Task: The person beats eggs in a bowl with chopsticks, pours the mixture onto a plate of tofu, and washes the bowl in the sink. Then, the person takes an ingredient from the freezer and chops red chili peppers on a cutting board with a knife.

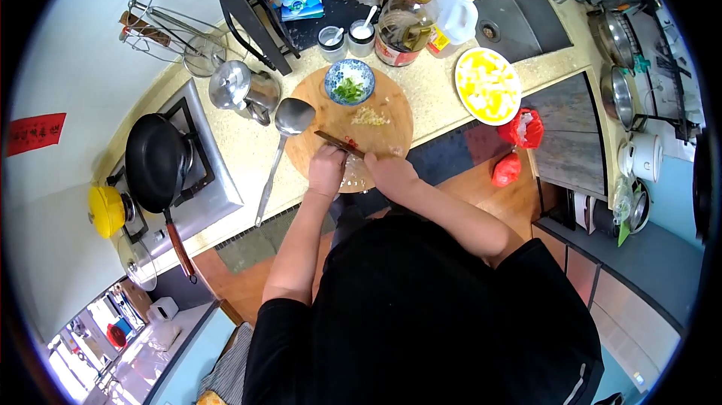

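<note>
A round wooden cutting board (301, 157) lies at the counter's front edge. My right hand (389, 172) is closed round the handle of a kitchen knife (338, 142), whose blade points left and away across the board. Curled fingers of my left hand (328, 170) press down close beside the blade; what they hold is hidden. Small red chopped pieces (350, 142) lie by the blade's far side. Behind them is a pile of minced pale bits, perhaps garlic (370, 116). A blue patterned bowl (349, 74) with chopped greens (348, 90) stands at the board's far edge.
A metal spatula (292, 117) lies left of the board, near a steel pot (235, 85). Farther left, a black frying pan (156, 163) sits on the stove. Two seasoning jars (362, 38), bottles (406, 25) and a plate of yellow-white chunks (488, 86) stand behind and right, before the sink (519, 18).
</note>
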Demonstrator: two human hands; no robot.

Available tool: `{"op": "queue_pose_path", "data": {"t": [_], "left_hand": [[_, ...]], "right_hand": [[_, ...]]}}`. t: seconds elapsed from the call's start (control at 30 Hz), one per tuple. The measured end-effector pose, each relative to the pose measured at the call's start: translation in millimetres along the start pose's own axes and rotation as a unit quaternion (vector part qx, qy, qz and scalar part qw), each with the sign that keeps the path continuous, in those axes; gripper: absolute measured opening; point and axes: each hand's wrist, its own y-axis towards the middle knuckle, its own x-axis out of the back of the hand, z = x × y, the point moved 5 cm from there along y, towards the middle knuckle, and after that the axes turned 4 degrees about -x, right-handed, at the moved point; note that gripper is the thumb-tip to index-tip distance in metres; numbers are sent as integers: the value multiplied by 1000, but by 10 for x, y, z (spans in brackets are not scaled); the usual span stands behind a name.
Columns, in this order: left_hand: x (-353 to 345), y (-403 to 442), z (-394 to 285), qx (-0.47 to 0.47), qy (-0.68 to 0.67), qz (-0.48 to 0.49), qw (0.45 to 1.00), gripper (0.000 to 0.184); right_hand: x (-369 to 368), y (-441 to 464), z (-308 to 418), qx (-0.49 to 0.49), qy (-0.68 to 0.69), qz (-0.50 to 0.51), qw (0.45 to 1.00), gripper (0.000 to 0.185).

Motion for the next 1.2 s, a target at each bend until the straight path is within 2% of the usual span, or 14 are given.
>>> {"op": "queue_pose_path", "data": {"t": [0.17, 0.37, 0.53, 0.67, 0.9, 1.07, 1.2], "left_hand": [[16, 0, -27, -39, -22, -66, 997, 16], [-57, -54, 64, -12, 17, 20, 1000, 14], [1, -47, 6, -39, -2, -7, 999, 10], [25, -33, -80, -69, -10, -55, 996, 7], [-8, 9, 5, -53, 3, -8, 999, 8], [-30, -59, 51, -27, 13, 37, 999, 5], [17, -54, -71, -89, 13, -40, 995, 8]], "right_hand": [[80, -68, -108, 12, 27, 16, 999, 18], [212, -117, -10, -4, 23, 35, 999, 16], [1, 9, 11, 5, -1, -13, 1000, 19], [93, -35, -93, 7, 48, 14, 999, 21], [232, -129, -31, 2, 32, 26, 999, 19], [46, -40, 47, -16, 37, 30, 999, 18], [74, -8, -39, -6, 37, 4, 999, 17]]}}
